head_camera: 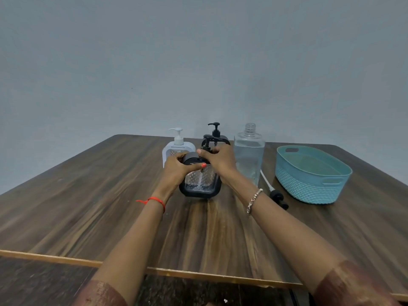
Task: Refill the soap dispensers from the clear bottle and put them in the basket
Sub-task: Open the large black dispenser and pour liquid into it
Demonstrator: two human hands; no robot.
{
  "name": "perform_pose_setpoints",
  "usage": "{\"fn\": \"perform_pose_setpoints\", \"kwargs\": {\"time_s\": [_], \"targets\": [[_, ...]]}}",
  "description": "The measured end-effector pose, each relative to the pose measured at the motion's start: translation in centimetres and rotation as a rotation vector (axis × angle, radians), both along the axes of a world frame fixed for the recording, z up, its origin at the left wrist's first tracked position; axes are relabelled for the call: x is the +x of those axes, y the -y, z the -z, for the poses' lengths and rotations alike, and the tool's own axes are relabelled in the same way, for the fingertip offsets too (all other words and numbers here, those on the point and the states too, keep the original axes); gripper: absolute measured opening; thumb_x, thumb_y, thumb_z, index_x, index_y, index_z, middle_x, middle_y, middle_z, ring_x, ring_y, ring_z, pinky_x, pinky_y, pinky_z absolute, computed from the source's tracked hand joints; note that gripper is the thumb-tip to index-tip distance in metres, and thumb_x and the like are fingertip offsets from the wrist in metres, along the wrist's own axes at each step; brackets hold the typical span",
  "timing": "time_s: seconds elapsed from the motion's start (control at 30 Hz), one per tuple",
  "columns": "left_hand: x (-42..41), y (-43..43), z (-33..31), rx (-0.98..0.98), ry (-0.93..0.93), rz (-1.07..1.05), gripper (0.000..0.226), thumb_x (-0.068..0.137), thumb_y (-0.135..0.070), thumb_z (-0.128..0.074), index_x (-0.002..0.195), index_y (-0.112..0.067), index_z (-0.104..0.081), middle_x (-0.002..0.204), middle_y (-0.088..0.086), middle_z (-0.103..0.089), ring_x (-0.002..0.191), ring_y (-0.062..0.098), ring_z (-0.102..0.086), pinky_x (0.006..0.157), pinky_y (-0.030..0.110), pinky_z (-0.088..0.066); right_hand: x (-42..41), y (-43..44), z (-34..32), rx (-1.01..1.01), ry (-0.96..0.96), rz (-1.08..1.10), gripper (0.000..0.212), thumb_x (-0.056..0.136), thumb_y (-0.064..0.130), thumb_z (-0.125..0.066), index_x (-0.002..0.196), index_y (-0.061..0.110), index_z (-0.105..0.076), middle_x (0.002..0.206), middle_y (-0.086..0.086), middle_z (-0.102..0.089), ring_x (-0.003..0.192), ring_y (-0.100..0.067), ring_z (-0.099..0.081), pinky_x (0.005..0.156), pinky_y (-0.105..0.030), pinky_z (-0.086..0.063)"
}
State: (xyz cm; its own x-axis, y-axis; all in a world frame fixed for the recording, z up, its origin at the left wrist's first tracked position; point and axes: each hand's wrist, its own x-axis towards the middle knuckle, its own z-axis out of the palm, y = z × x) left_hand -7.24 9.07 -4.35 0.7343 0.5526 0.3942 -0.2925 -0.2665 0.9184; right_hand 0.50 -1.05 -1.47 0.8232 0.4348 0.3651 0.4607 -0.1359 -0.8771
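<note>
A black-framed soap dispenser (199,184) with a clear dimpled body stands mid-table with a little liquid at its bottom. My left hand (176,167) wraps around its upper left side. My right hand (218,159) grips its black pump head (207,142) at the top. Behind it stand a white dispenser (177,145) on the left and a second black dispenser (215,130), partly hidden by my hands. The clear bottle (249,151) stands uncapped to the right, part full of liquid. The teal basket (309,175) lies far right with nothing in it.
A black pump with a white tube (276,194) lies on the wooden table (88,195) between the clear bottle and the basket. The table's near edge runs across the bottom. A plain grey wall stands behind.
</note>
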Motion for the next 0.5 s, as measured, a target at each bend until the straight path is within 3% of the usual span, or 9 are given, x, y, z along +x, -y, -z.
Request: {"fn": "perform_pose_setpoints", "kwargs": {"time_s": [0.1, 0.17, 0.23, 0.37, 0.43, 0.5], "targets": [[-0.3, 0.0, 0.1, -0.02, 0.007, 0.031, 0.025, 0.065, -0.006, -0.081, 0.081, -0.021, -0.069, 0.074, -0.008, -0.074, 0.073, 0.006, -0.069, 0.068, 0.016, -0.053, -0.4, 0.2, -0.6, -0.004, 0.029, -0.042, 0.026, 0.077, 0.025, -0.073, 0.078, -0.001, -0.071, 0.079, -0.015, -0.072, 0.077, -0.03, -0.066, 0.08, -0.044, -0.05], [-0.6, -0.3, 0.2, -0.043, 0.008, 0.076, 0.025, 0.066, -0.005, -0.08, 0.084, -0.018, -0.07, 0.076, -0.007, -0.075, 0.075, 0.008, -0.07, 0.068, 0.018, -0.053, -0.7, 0.6, -1.0, 0.013, 0.042, -0.109, 0.022, 0.078, 0.018, -0.074, 0.084, -0.003, -0.071, 0.087, -0.019, -0.072, 0.075, -0.026, -0.065, 0.079, -0.041, -0.051], [-0.8, -0.7, 0.2, -0.066, 0.01, 0.118, 0.025, 0.067, -0.002, -0.077, 0.087, -0.014, -0.07, 0.077, -0.005, -0.075, 0.075, 0.009, -0.069, 0.07, 0.019, -0.054, -0.8, 0.8, -1.4, 0.017, 0.06, -0.143, 0.028, 0.073, 0.018, -0.078, 0.082, -0.008, -0.07, 0.087, -0.024, -0.07, 0.07, -0.022, -0.06, 0.076, -0.043, -0.052], [-1.1, -1.2, 0.0, -0.066, -0.013, 0.171, 0.024, 0.069, 0.0, -0.075, 0.091, -0.009, -0.069, 0.077, -0.002, -0.074, 0.074, 0.011, -0.068, 0.074, 0.022, -0.055, -0.7, 1.1, -1.8, 0.018, 0.083, -0.184, 0.041, 0.064, 0.02, -0.084, 0.08, -0.013, -0.067, 0.085, -0.033, -0.066, 0.065, -0.03, -0.061, 0.072, -0.048, -0.051], [-1.4, -1.4, -0.1, -0.091, -0.006, 0.229, 0.023, 0.07, 0.003, -0.071, 0.088, -0.01, -0.069, 0.074, -0.003, -0.074, 0.07, 0.01, -0.068, 0.071, 0.021, -0.055, -0.7, 1.5, -2.1, 0.057, 0.082, -0.267, 0.031, 0.063, 0.014, -0.083, 0.077, -0.009, -0.07, 0.081, -0.032, -0.067, 0.064, -0.026, -0.059, 0.068, -0.045, -0.051], [-1.6, -1.8, -0.1, -0.143, 0.02, 0.331, 0.029, 0.059, -0.003, -0.078, 0.086, -0.011, -0.071, 0.075, -0.001, -0.074, 0.069, 0.011, -0.068, 0.068, 0.021, -0.055, -0.6, 2.0, -2.4, 0.069, 0.065, -0.389, 0.012, 0.067, 0.007, -0.079, 0.074, 0.0, -0.073, 0.071, -0.021, -0.068, 0.063, -0.019, -0.059, 0.065, -0.032, -0.049]]}}
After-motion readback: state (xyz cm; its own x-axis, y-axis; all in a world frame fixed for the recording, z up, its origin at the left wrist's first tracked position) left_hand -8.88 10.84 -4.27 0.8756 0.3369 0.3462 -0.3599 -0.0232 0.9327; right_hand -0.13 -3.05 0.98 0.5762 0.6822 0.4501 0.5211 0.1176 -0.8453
